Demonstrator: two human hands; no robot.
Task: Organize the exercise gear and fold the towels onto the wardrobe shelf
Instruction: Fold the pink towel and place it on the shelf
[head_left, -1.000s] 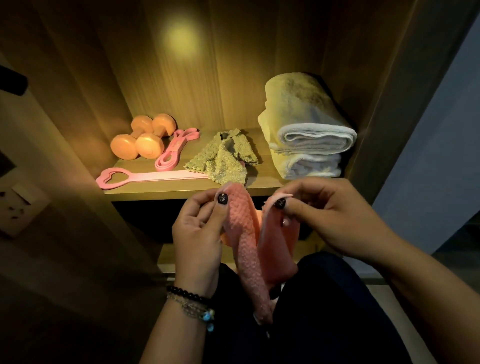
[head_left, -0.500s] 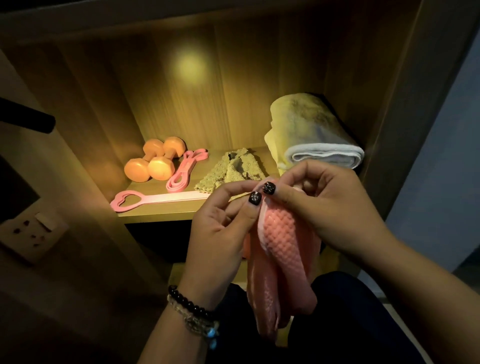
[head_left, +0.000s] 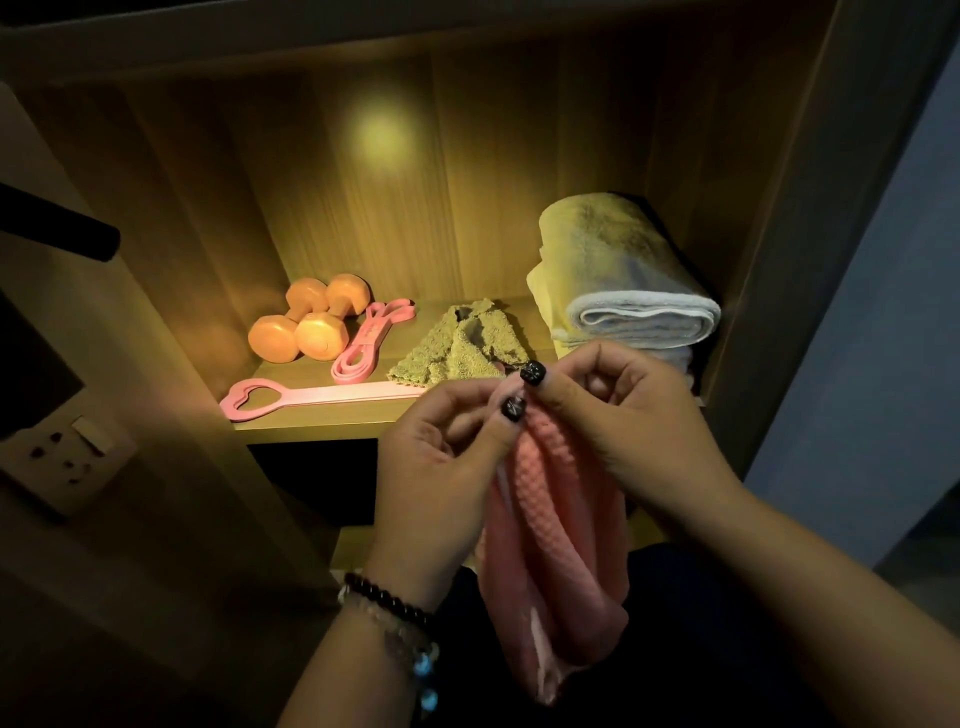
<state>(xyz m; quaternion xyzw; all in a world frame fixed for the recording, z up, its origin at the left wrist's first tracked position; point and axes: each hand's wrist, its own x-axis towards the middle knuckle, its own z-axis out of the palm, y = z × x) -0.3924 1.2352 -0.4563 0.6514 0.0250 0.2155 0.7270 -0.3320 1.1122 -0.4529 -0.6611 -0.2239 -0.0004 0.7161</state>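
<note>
A pink waffle-textured towel (head_left: 556, 561) hangs doubled over in front of the wardrobe shelf (head_left: 322, 423). My left hand (head_left: 441, 467) and my right hand (head_left: 623, 415) pinch its top corners, thumbs side by side. On the shelf lie two orange dumbbells (head_left: 306, 325) at the back left, a coiled pink resistance band (head_left: 371, 338) beside them, a long pink strap with a heart-shaped handle (head_left: 291, 402) along the front, a crumpled olive cloth (head_left: 462, 348) in the middle, and folded white towels (head_left: 623, 291) stacked on the right.
The shelf sits in a wooden wardrobe niche lit from above. A lower shelf edge (head_left: 353, 545) shows beneath. A wall socket plate (head_left: 67, 457) is on the left wall, and a dark rod (head_left: 57, 234) juts in at the upper left.
Both hands rose and came together, bringing the pink towel's two top corners side by side so it hangs doubled. The view tilted upward.
</note>
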